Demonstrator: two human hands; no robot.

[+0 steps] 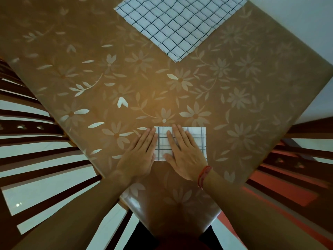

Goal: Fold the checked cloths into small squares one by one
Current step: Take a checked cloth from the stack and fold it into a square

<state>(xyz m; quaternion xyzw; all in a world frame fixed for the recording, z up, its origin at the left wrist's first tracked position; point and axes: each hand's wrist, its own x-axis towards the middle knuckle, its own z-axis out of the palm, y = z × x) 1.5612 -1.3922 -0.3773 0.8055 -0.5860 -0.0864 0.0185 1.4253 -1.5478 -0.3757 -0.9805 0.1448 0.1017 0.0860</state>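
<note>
- A table [234, 98] fills most of the view, seen corner-on, with its near corner pointing toward the person; its cover is brown with a pale flower-and-leaf pattern and looks glossy near that corner
- Dark wooden slatted chairs stand at both sides; the left chair [36, 141] sits against the table's left edge, and the right chair [297, 159] against its right edge, over a red patch of floor
- A stack of checked cloths [176, 22] lies flat and unfolded at the far end of the table; white with a thin dark grid, one corner pointing toward the person; layered edges show along its right side; it is well apart from the hands
- The folded checked cloth [198, 136] lies near the table's near corner as a small rectangle, wider than it is deep; both hands partly cover it
- The right hand [185, 156] lies palm-down on the middle of the folded cloth, its fingers straight and close together, pressing flat; nothing is gripped
- The left hand [138, 154] lies palm-down mostly on the table cover, fingers straight and together; its fingertips reach the left edge of the folded cloth; nothing is pinched or curled round
- A red thread bracelet [203, 175] circles the right wrist
</note>
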